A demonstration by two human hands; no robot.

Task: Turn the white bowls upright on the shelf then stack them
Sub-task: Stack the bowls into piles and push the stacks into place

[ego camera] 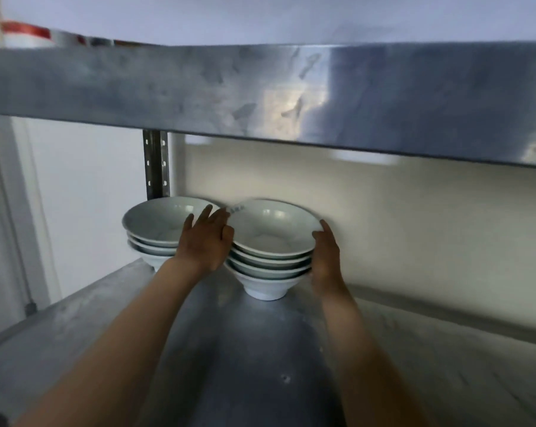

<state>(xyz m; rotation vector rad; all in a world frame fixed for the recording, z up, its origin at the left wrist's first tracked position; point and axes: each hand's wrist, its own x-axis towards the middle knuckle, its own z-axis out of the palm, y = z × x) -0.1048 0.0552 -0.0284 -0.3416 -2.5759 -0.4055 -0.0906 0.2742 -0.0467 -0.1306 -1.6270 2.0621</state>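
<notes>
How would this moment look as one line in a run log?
left hand: touches right stack | right hand: holds it | left stack: upright | shelf

Our left hand covers the near right side of the left stack of bowls, so we cannot see that stack's foot whole, nor count its bowls for certain. The same hand hides the left rims of the right stack, and we cannot tell whether the two stacks touch. Our right hand hides that stack's right edge; its fingers are mostly out of sight behind the bowls. A small blue mark on the far rim of the top right bowl is too blurred to read. On the upper shelf, far left, a red and white object is blurred and cut by the frame's edge. Both forearms run off the bottom edge.
</notes>
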